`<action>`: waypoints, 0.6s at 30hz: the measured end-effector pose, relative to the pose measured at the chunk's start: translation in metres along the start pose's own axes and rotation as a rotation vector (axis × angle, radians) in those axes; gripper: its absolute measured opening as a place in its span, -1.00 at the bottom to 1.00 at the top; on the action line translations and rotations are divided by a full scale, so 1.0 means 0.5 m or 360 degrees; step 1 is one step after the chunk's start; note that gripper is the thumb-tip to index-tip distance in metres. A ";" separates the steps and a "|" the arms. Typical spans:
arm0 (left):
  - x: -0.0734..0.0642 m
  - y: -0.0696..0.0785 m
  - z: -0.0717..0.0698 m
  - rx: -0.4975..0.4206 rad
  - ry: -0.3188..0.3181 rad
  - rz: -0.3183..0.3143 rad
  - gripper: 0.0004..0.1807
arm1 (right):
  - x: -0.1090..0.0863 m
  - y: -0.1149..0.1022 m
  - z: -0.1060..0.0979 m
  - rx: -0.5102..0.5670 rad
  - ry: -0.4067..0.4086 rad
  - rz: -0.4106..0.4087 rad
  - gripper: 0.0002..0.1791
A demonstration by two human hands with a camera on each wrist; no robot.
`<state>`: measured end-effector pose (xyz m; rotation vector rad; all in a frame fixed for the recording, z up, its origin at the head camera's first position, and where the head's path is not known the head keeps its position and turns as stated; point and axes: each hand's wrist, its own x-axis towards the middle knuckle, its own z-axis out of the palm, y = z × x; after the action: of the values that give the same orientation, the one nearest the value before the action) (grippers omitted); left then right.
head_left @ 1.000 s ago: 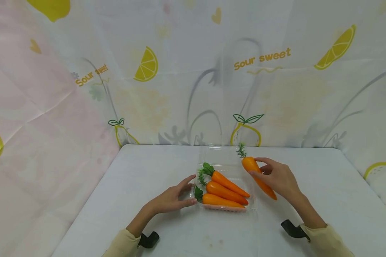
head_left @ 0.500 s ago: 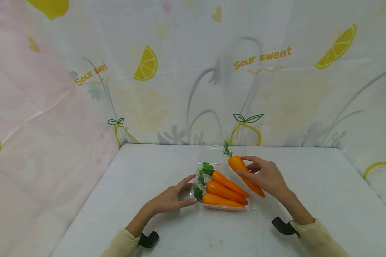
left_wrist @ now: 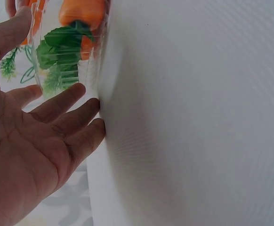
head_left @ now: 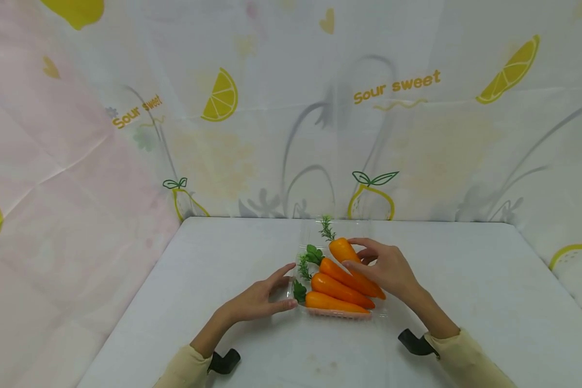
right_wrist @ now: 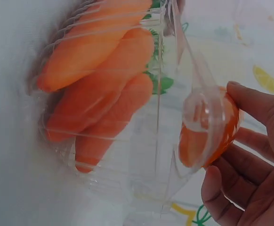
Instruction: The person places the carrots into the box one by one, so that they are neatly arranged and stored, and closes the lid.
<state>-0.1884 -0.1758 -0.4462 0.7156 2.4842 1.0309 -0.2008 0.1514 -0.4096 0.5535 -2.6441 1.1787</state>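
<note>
My right hand (head_left: pixel 385 269) grips an orange carrot (head_left: pixel 341 249) with a feathery green top, thumb on one side and fingers on the other. In the right wrist view, that carrot (right_wrist: pixel 229 134) is above the rim of a clear plastic box (right_wrist: pixel 141 155), partly behind its edge. Three carrots lie side by side inside the box, leafy tops to the left; the nearest carrot (head_left: pixel 334 303) is along the front wall. My left hand (head_left: pixel 259 302) rests at the box's left end, its fingers (left_wrist: pixel 64 103) spread and fairly straight beside the wall, thumb by the rim.
The box's clear lid (head_left: pixel 315 233) lies folded back toward the table's far edge. A white table (head_left: pixel 213 253) carries everything. Behind it hangs a lemon-printed cloth (head_left: pixel 281 134). Black wrist mounts (head_left: pixel 224 361) project below both sleeves.
My right hand has carried its carrot leftward, from right of the box to over the carrots in it. The left hand and the box have stayed in place.
</note>
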 end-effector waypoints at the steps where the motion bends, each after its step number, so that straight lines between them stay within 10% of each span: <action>1: 0.000 0.001 0.000 -0.0002 0.0000 -0.0003 -0.08 | 0.000 -0.002 0.002 0.0004 -0.0007 -0.0005 -0.43; 18: -0.001 0.002 -0.003 0.0010 -0.0002 0.0011 -0.08 | -0.006 -0.001 0.045 -0.0019 -0.0134 -0.0120 -0.48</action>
<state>-0.1883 -0.1765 -0.4443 0.7267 2.4868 1.0253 -0.1984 0.1351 -0.4254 0.7092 -2.6722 1.1412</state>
